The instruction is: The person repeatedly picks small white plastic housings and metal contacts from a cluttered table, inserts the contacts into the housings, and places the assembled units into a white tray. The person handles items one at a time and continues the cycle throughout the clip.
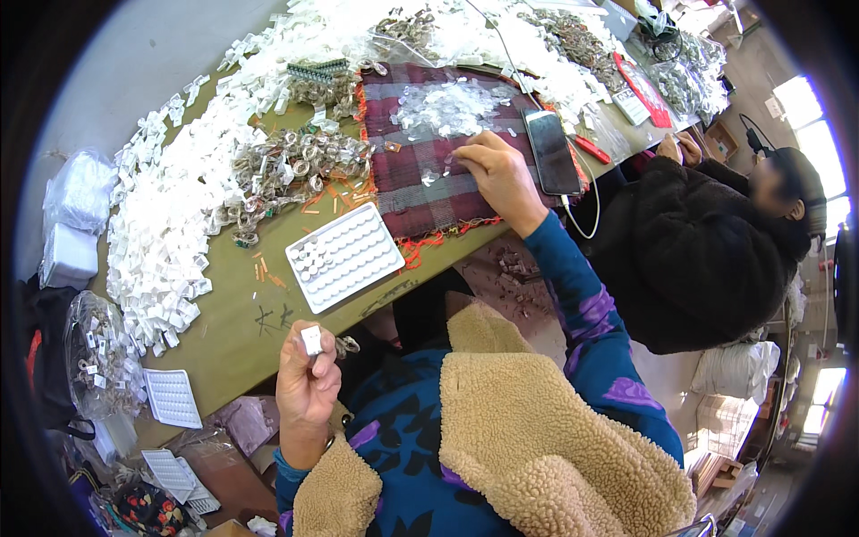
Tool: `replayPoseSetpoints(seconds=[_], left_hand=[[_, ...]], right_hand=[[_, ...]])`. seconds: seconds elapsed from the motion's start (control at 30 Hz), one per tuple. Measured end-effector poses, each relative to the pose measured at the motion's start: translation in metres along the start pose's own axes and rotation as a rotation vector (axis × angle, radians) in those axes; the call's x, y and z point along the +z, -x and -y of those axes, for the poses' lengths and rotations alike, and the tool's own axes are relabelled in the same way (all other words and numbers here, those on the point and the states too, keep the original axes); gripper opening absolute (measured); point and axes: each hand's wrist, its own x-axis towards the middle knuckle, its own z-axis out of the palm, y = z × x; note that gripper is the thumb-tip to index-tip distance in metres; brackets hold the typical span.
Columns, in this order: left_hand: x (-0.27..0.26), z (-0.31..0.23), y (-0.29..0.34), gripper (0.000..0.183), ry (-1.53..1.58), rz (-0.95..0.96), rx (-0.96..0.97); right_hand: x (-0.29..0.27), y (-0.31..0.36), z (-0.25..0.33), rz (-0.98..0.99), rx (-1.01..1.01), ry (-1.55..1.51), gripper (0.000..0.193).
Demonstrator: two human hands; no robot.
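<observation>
My left hand [307, 385] is raised in front of the table's near edge, its fingers closed around a small white plastic housing [311, 340]. Beside that hand hangs a small coil of wire [346, 345]. Over a dark red and grey plaid cloth [403, 199], my right hand [501, 174] has thumb and fingertips pinched together. What those fingers hold, if anything, is too small to make out. Just beyond them lies a pile of small clear plastic pieces [447, 106]. A white ridged tray [358, 268], with several small white parts at its left side, sits between my hands.
White housings [170, 233] are heaped along the left and far table. Coiled wires [286, 166] lie left of the cloth. A phone [552, 154] with a white cable and a red-handled tool [592, 149] lie at right. Another person [689, 251] sits to my right.
</observation>
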Motion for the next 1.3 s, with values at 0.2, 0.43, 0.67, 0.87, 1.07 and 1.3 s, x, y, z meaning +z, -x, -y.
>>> replayPoseSetpoints(seconds=[0.2, 0.43, 0.67, 0.87, 1.07, 1.3], left_hand=[[0.005, 0.004, -0.004, 0.028, -0.048, -0.096, -0.002], [0.004, 0.008, 0.000, 0.030, -0.058, -0.077, 0.085], [0.001, 0.001, 0.020, 0.030, -0.052, 0.016, 0.215], [0.000, -0.008, 0.038, 0.028, -0.071, 0.003, 0.293], [0.000, -0.012, 0.040, 0.027, -0.121, -0.030, 0.298], [-0.002, -0.011, 0.034, 0.025, -0.109, -0.088, 0.320]], right_hand=[[0.010, -0.011, -0.023, 0.206, -0.264, 0.149, 0.010], [0.015, -0.013, 0.034, 0.096, 0.183, -0.024, 0.010], [0.056, 0.050, 0.202, 0.410, 0.117, -0.863, 0.007], [0.078, 0.052, 0.232, 0.397, 0.042, -0.862, 0.007], [0.085, 0.051, 0.236, 0.347, 0.047, -0.836, 0.008], [0.078, 0.040, 0.231, 0.445, -0.125, -0.635, 0.012]])
